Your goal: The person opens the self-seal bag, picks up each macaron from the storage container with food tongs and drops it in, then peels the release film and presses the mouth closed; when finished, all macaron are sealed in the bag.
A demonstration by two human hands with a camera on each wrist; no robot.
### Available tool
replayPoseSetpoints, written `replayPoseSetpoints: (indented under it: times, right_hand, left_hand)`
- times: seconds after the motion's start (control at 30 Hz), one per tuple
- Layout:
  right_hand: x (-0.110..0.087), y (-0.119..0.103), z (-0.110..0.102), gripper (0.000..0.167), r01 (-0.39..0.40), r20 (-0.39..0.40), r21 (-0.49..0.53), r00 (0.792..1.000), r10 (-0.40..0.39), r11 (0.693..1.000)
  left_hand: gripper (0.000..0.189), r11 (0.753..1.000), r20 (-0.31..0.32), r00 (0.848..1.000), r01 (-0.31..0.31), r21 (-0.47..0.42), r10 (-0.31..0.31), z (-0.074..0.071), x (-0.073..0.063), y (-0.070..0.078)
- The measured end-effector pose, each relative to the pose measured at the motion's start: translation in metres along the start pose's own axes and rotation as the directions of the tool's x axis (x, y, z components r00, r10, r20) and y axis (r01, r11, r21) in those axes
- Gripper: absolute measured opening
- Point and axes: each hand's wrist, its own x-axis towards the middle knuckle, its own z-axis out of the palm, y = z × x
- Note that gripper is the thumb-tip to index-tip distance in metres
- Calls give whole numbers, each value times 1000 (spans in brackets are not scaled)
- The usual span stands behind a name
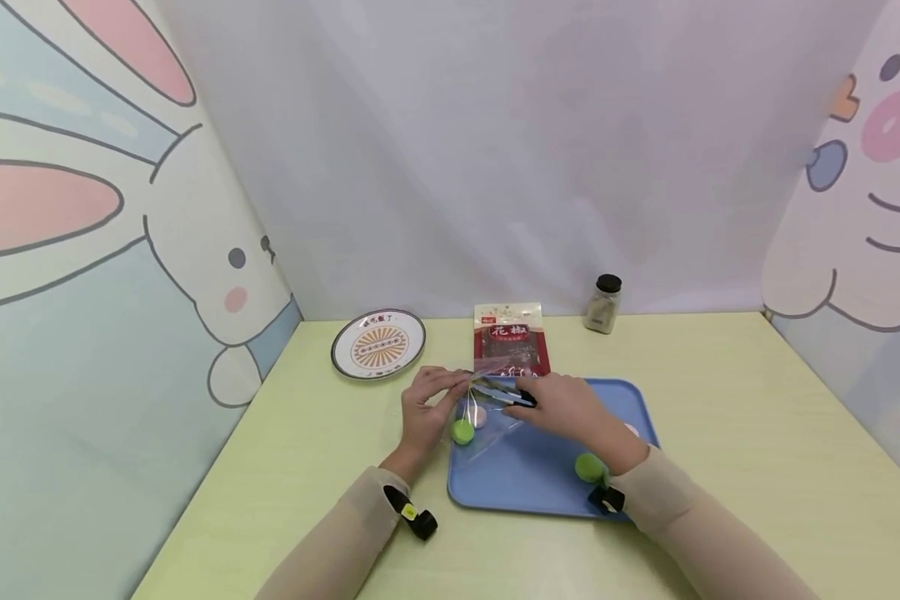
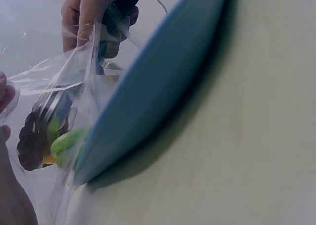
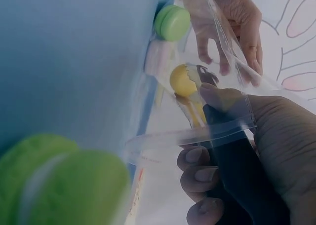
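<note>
My left hand (image 1: 425, 408) pinches the rim of a clear plastic bag (image 1: 487, 433) above the left side of a blue tray (image 1: 525, 475). In my right hand (image 1: 570, 406) are black-handled tongs (image 3: 237, 166), their scalloped end inside the bag. A yellow macaron (image 3: 182, 81) shows at the tong tips; whether they grip it, I cannot tell. A green macaron (image 1: 462, 432) and a pink macaron (image 1: 477, 416) appear through or beside the plastic near the tray's left edge. Another green macaron (image 1: 589, 467) lies on the tray by my right wrist.
A patterned plate (image 1: 378, 344) stands at the back left. Behind the tray lies a red spice packet (image 1: 510, 337), and a black-lidded jar (image 1: 603, 304) is at the back right. A pale round piece (image 1: 632, 429) is partly hidden by my right forearm.
</note>
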Motion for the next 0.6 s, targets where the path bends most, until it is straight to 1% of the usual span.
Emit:
replayPoseSetpoints:
  times: [0.1, 0.2, 0.37, 0.6]
  right_hand:
    - [-1, -1, -1, 32, -17, -6, 2, 1000, 17, 1000]
    - [-2, -1, 0, 33, -21, -3, 2, 1000, 21, 1000]
    - [-3, 1, 0, 35, -29, -7, 3, 1000, 29, 1000]
    - [-3, 4, 0, 36, -20, -8, -5, 1000, 20, 1000]
  left_hand:
    - [17, 1000, -1, 1000, -6, -2, 6, 0, 1, 1]
    - [19, 1000, -6, 1000, 4, 6, -4, 0, -1, 1]
    - [16, 1000, 6, 1000, 16, 11, -16, 0, -1, 2]
    - [13, 1000, 10, 1000, 13, 17, -13, 0, 0, 1]
